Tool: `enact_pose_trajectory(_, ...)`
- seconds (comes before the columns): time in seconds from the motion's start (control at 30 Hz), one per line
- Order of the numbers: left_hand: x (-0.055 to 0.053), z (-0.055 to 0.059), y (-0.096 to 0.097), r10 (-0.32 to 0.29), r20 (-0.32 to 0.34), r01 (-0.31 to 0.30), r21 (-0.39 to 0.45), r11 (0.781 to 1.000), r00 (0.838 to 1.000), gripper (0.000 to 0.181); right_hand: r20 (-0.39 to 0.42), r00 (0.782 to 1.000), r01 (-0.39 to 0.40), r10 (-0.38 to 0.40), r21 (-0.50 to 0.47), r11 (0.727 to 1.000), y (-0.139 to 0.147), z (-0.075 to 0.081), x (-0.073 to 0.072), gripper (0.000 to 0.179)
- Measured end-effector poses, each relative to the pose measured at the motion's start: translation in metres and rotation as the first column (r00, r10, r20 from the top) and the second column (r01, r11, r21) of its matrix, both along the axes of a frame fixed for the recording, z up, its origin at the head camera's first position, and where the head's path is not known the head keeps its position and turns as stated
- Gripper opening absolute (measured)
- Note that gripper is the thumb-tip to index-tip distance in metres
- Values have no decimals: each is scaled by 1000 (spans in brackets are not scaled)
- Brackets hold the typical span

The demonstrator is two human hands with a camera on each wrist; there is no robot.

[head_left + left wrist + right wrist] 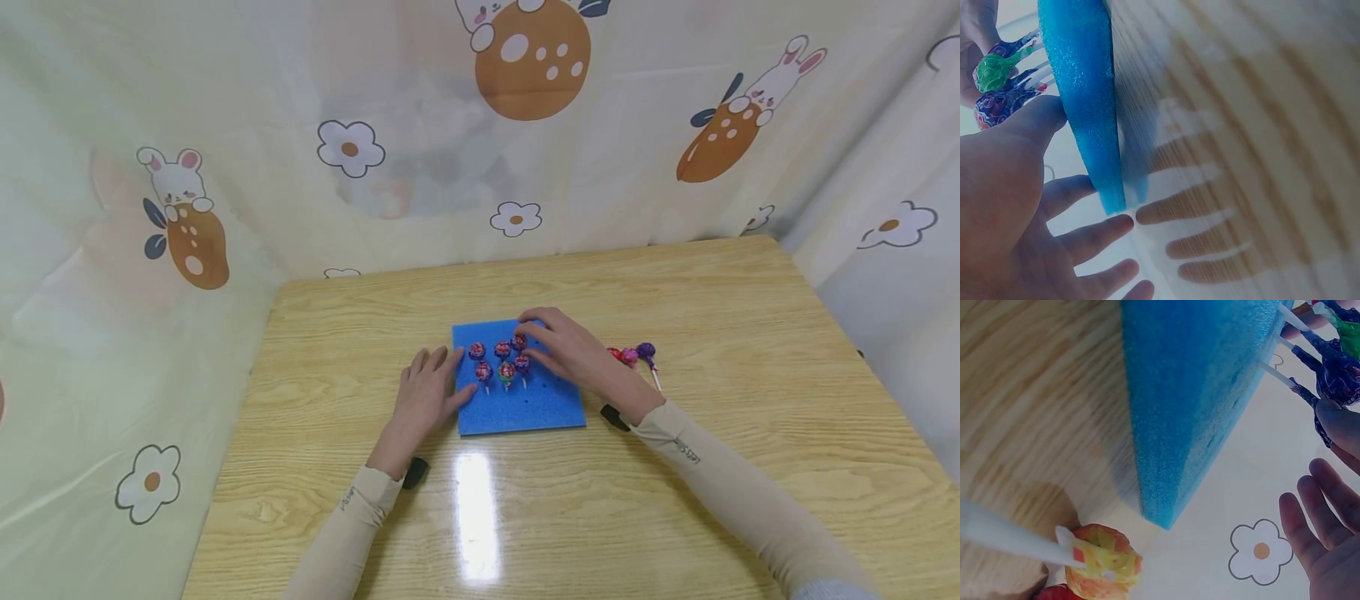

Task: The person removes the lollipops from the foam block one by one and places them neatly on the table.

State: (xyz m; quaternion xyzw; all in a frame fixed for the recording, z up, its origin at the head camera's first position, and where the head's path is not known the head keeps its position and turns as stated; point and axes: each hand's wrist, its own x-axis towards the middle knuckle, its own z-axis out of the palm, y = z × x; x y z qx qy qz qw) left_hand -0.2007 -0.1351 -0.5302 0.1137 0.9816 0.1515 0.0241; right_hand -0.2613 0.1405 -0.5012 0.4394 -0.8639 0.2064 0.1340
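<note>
A flat blue foam block (517, 412) lies on the table with several wrapped lollipops standing in it by their sticks. My right hand (577, 350) reaches over its right side and pinches a dark purple-wrapped lollipop (519, 342) in the back row between thumb and index finger. In the right wrist view this lollipop's white stick (1277, 374) meets the foam; the other fingers are spread. My left hand (427, 396) rests against the block's left edge, thumb on top and fingers fairly straight. Close to that thumb stand a purple lollipop (483, 372) and a green-wrapped one (507, 372).
Right of the block, partly behind my right wrist, lie loose lollipops: a purple one (646, 351), a pink one (629, 357) and a red one (615, 353). A yellow-orange lollipop (1107, 562) shows in the right wrist view. A patterned curtain (427, 217) hangs behind the wooden table (345, 333).
</note>
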Motion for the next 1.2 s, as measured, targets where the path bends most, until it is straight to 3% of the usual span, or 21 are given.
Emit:
enact_pose_trajectory(0.8, 1, -1, 0, 4, 16, -4, 16, 1000, 1000, 71, -36, 999, 26, -27, -31, 999, 1, 14, -1, 35)
enact_pose_trajectory(1.07, 1, -1, -1, 5, 16, -5, 26, 1000, 1000, 71, 105, 993, 42, -47, 49, 998, 9, 21, -3, 30)
enact_pose_trajectory(1.2, 1, -1, 0, 5, 17, -6, 27, 1000, 1000, 71, 225, 971, 57, -80, 108, 993, 12, 24, -3, 28)
